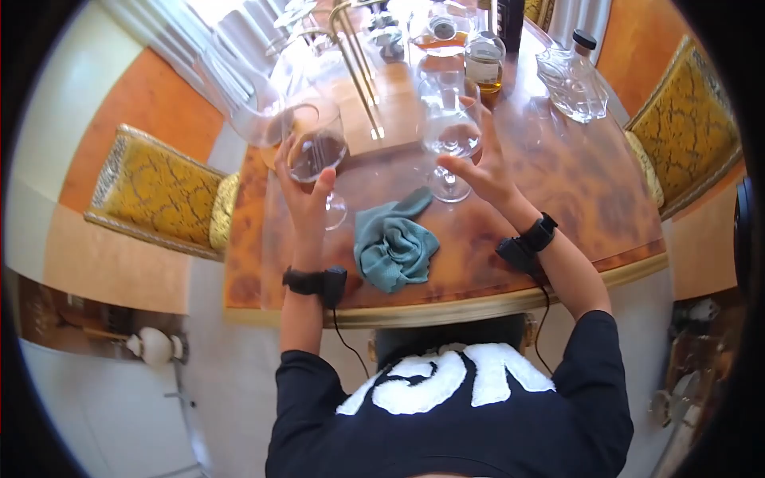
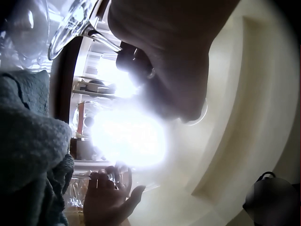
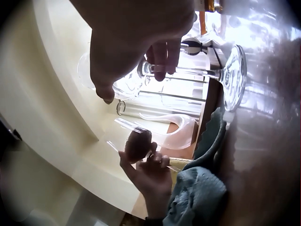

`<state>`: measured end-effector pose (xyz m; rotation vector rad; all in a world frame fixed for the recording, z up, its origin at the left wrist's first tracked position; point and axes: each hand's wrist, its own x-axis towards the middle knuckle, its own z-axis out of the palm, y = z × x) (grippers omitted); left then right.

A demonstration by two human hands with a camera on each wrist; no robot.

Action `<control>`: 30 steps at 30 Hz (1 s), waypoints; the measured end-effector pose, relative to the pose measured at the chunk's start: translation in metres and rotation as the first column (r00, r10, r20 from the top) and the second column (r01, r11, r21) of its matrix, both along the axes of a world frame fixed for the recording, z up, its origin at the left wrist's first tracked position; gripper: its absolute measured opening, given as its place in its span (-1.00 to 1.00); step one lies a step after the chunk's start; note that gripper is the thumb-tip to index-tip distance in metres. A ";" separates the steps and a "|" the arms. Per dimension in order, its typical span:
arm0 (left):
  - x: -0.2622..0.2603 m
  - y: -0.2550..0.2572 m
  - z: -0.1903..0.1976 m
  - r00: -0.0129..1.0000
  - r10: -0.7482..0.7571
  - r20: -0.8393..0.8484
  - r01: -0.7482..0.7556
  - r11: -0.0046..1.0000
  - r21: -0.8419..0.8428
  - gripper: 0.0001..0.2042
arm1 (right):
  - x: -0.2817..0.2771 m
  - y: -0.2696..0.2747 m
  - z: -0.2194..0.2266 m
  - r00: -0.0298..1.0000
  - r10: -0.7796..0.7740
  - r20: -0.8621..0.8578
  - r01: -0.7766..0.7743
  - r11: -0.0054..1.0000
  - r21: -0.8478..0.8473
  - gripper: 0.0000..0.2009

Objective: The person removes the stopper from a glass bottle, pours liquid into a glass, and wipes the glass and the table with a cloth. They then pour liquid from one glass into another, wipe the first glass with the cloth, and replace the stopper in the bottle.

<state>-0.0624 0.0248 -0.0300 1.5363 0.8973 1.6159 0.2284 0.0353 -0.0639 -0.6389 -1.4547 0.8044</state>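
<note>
My left hand (image 1: 307,195) grips the bowl of a stemmed glass (image 1: 317,151) from below, thumb in front; its bowl looks dark inside. To the right, my right hand (image 1: 490,171) curls round a clear stemmed glass (image 1: 452,131). The right wrist view shows that right hand (image 3: 136,40) round the bowl and upper stem, above the round foot (image 3: 235,77). Both glasses are upright; whether their feet touch the table is unclear. A crumpled teal cloth (image 1: 394,245) lies between the forearms, touched by neither hand.
Behind the glasses are a wooden board (image 1: 390,99) with a gold-coloured metal stand (image 1: 358,68), a curved glass vessel (image 1: 255,119), an amber bottle (image 1: 484,62) and a clear decanter (image 1: 578,80). The table's front edge (image 1: 446,311) is near my body; patterned chairs flank it.
</note>
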 end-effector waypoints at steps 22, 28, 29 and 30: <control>0.028 0.015 0.130 0.721 -0.078 -0.688 0.183 0.980 0.081 -0.13 | 0.011 -0.019 0.008 0.998 -0.049 0.029 0.050 0.998 -0.030 0.03; 0.028 0.019 0.153 0.616 0.002 -0.788 0.152 0.981 0.121 -0.14 | 0.014 -0.019 0.009 0.996 -0.057 0.066 0.057 0.998 0.001 0.00; 0.028 0.021 0.154 0.623 0.007 -0.782 0.179 0.972 0.150 -0.13 | 0.014 -0.020 0.010 0.998 -0.028 0.062 0.030 0.999 -0.024 -0.01; 0.029 0.021 0.156 0.620 0.006 -0.784 0.181 0.972 0.151 -0.13 | 0.014 -0.021 0.011 0.998 -0.030 0.059 0.031 0.999 -0.023 -0.01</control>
